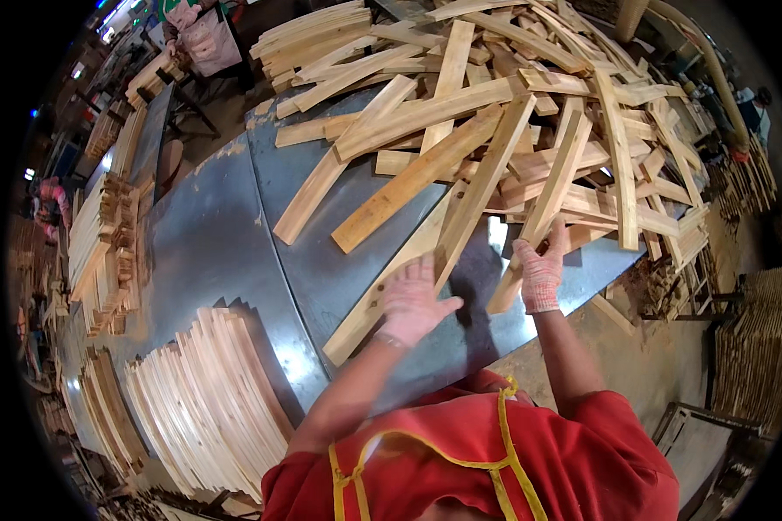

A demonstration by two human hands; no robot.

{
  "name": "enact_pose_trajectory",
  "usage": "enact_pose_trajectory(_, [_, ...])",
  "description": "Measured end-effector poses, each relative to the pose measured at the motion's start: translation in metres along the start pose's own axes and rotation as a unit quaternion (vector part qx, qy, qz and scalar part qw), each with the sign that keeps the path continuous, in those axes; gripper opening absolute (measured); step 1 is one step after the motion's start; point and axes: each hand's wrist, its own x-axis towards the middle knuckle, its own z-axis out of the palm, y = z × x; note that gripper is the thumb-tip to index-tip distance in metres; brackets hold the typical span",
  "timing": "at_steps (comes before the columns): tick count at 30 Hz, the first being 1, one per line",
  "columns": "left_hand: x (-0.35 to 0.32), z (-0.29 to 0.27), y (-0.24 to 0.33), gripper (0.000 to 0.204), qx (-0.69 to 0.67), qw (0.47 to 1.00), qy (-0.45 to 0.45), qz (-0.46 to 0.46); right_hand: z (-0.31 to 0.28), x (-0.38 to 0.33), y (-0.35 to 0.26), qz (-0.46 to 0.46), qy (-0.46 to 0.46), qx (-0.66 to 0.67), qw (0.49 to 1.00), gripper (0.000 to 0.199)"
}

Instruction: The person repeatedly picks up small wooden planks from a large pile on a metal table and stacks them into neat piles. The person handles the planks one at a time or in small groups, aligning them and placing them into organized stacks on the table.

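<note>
Wooden in the main: recorded a loose heap of long pale planks across the far right of the grey metal-topped bench. Recorded also a tidy row of planks, laid side by side at the near left, well apart from the heap.

Located the plank of first concern, a straight pale length, at the near edge of the heap, directly at the right hand. Noted its long axis as running from far right to near left, with the near end projecting past that hand toward the worker. Judged nearer to the right hand than to the left hand, with a second sloping plank in between.

Observed at the right hand: thumb and fingers set about the plank's right edge. Cannot tell from this angle how firmly pinched, or whether gripped at all. Observed at the left hand: fingers spread, thumb extended to the right, above a knotted plank of similar slant. Cannot tell, owing to blur, whether touching or only hovering.

Checked for brands, labels and writing: found none legible on planks, bench or the pale pink knitted work gloves.
</note>
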Motion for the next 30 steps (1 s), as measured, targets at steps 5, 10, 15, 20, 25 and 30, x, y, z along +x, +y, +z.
enact_pose_trajectory(5, [0.036, 0.009, -0.029, 0.052, -0.138, 0.989, -0.010, -0.059, 0.013, 0.009, -0.001, 0.050, -0.113, 0.105, 0.987, 0.082])
enact_pose_trajectory(10, [-0.074, -0.025, -0.044, 0.065, -0.353, 0.910, -0.092, -0.198, 0.053, -0.054, -0.005, 0.148, -0.274, 0.195, 0.930, 0.086])
enact_pose_trajectory(15, [-0.185, -0.003, -0.049, 0.104, -0.363, 0.890, 0.017, -0.276, 0.114, -0.182, 0.007, 0.292, -0.461, 0.187, 0.817, 0.085])
enact_pose_trajectory(20, [-0.293, -0.019, -0.084, 0.098, -0.419, 0.818, 0.025, -0.394, 0.145, -0.195, -0.001, -0.279, -0.613, -0.252, 0.696, 0.087])
enact_pose_trajectory(25, [-0.415, 0.042, -0.150, 0.091, 0.030, 0.930, 0.170, -0.325, 0.169, -0.105, 0.021, -0.513, -0.460, -0.584, 0.430, 0.048])
enact_pose_trajectory(30, [-0.446, 0.073, -0.183, 0.077, 0.140, 0.882, 0.162, -0.419, 0.181, -0.149, -0.041, -0.429, -0.591, -0.547, 0.410, 0.040])
